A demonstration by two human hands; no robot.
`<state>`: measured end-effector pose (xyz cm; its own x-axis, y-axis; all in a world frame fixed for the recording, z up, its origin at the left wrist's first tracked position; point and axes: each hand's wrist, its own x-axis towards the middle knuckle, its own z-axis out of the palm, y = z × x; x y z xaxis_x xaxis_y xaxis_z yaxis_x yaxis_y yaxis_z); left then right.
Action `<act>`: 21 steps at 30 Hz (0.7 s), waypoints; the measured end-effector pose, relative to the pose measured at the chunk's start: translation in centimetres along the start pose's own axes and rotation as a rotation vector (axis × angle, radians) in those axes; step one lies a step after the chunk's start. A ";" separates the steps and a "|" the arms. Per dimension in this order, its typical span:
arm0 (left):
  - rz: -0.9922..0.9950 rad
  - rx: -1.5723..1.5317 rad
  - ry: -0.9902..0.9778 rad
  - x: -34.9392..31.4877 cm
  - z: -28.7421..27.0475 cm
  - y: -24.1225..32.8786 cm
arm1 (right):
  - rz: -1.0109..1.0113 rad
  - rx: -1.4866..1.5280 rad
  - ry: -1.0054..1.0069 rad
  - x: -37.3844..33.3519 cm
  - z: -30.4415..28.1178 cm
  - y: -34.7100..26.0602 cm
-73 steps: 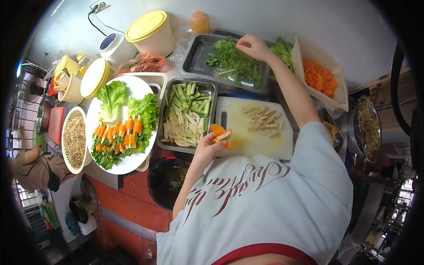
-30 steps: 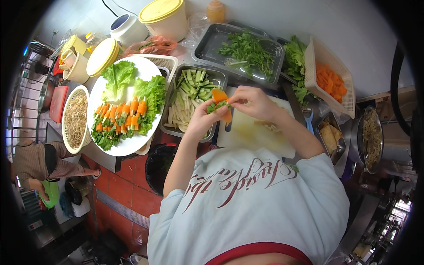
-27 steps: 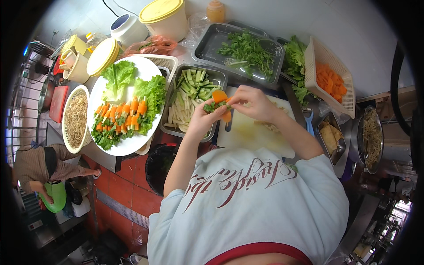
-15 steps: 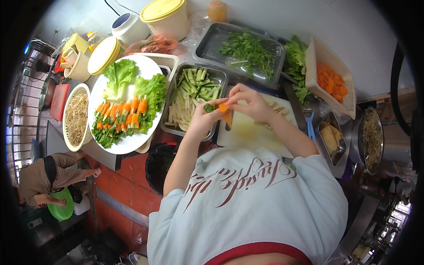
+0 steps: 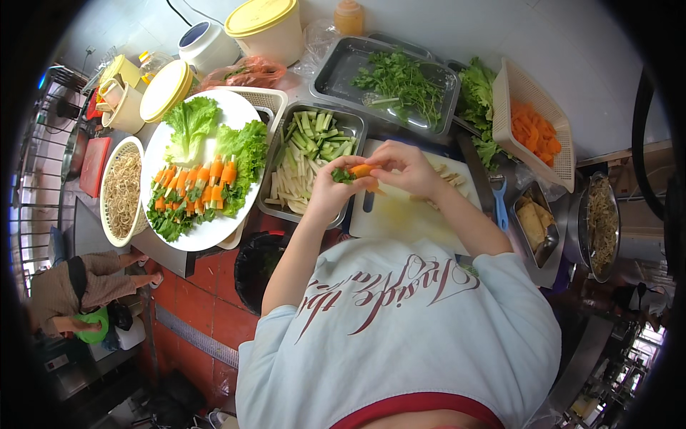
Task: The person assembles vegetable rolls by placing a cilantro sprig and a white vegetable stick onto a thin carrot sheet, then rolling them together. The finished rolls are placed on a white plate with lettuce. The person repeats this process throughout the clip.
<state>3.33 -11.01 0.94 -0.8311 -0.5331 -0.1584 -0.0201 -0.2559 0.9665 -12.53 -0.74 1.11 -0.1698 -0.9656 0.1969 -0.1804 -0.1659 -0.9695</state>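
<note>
Over the cutting board (image 5: 386,218), both hands hold an orange carrot strip (image 5: 364,171) curled around a small bundle with green herb leaves (image 5: 342,176) sticking out. My left hand (image 5: 329,191) is closed on the leafy end. At the other end, the fingers of my right hand (image 5: 409,169) pinch the carrot, and a loose tail hangs below. What lies inside the roll is hidden. To the left, a white plate (image 5: 237,107) bears lettuce (image 5: 191,127) and several finished carrot rolls (image 5: 214,194). Cucumber sticks (image 5: 318,129) and pale strips (image 5: 296,171) fill a metal tray beside my left hand.
Behind the board stands a metal tray (image 5: 343,75) with herbs (image 5: 404,79). A basket (image 5: 506,86) of carrot strips (image 5: 532,132), a blue peeler (image 5: 500,204) and a knife (image 5: 473,161) are at right. Bean sprouts (image 5: 123,187) sit far left; another person (image 5: 64,286) is beyond.
My hands have turned the carrot strip further around the bundle, so less of it hangs down. The right hand has dropped slightly. The other person at far left has shifted a little.
</note>
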 end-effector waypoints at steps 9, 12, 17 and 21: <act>-0.161 -0.391 -0.006 -0.1 -0.3 -0.3 | -0.339 -0.369 -0.031 -0.6 -0.3 -0.5; -0.056 -0.328 -0.069 0.2 -0.5 -1.1 | -0.192 -0.129 -0.007 -0.8 -0.2 -0.9; 0.032 -0.153 -0.066 0.1 0.3 -0.9 | 0.023 0.135 0.032 -1.1 0.0 -0.7; -0.142 -0.430 -0.019 0.1 0.4 -0.5 | -0.148 -0.099 0.042 -1.0 0.1 -0.4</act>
<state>3.02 -10.62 0.50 -0.8469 -0.4544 -0.2762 0.0942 -0.6393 0.7632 -12.22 0.30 1.31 -0.1741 -0.9226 0.3443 -0.3004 -0.2832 -0.9108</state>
